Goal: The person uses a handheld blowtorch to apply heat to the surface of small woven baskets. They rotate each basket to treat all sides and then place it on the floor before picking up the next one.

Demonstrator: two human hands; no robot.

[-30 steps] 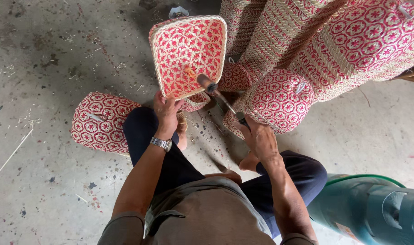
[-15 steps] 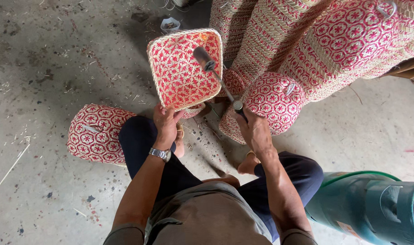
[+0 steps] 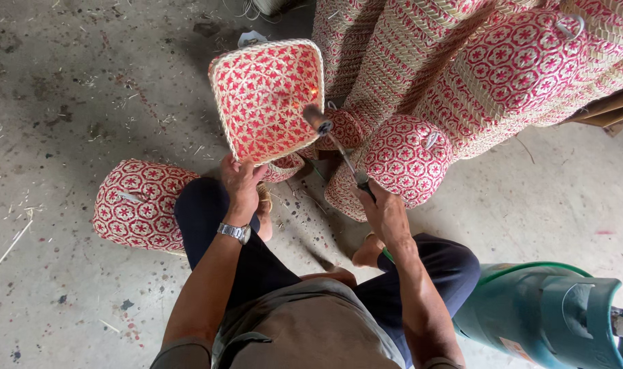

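Your left hand [image 3: 241,183] grips the lower edge of a square woven basket [image 3: 267,99], tilted up off the floor above your knee, its bottom facing you. It's pale straw crossed with red star-and-diamond weave and bound with a pale rim. Your right hand [image 3: 385,213] is closed around a thin torch [image 3: 335,142]; its tip sits at the basket's right side, a small flame showing there. More red-patterned baskets [image 3: 462,75] pile up just beyond.

Small pale label with a red patch [image 3: 523,350] low on the teal gas cylinder [image 3: 530,307], bottom right
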